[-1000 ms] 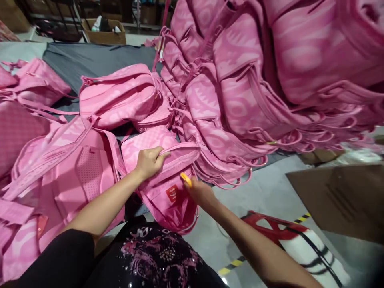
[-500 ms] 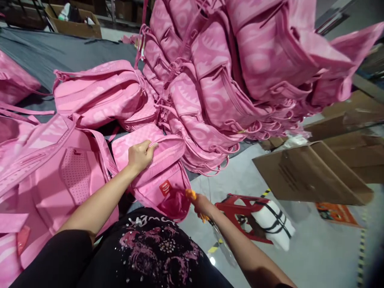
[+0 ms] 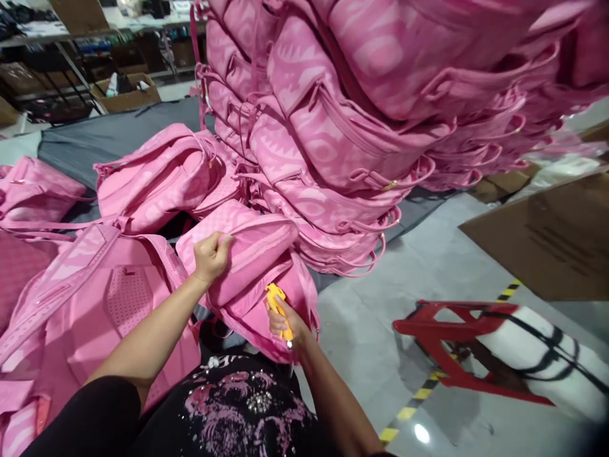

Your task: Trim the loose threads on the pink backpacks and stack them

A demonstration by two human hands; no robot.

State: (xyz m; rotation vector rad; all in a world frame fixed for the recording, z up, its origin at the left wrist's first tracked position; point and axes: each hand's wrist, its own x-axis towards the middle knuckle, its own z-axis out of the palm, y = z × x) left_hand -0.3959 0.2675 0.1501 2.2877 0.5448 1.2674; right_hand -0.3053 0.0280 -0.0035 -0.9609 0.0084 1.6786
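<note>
A pink backpack lies in front of me with its compartment unzipped and gaping. My left hand is closed on the upper edge of its opened panel and holds it up. My right hand is at the opening, with its fingers wrapped round a yellow-handled tool. A metal part of that tool points back towards my wrist; its working end is mostly hidden. Another pink backpack lies to the left, straps and padded back up. Behind the open one rests a further pink backpack.
A tall stack of pink backpacks rises behind and to the right. On the floor at right stand a red frame stool with a white strapped cushion and a cardboard box. A dark cloth covers the work surface.
My right hand has moved left from beside the bag to over its opening, with the yellow-handled tool. The left hand keeps its grip. The camera view has shifted.
</note>
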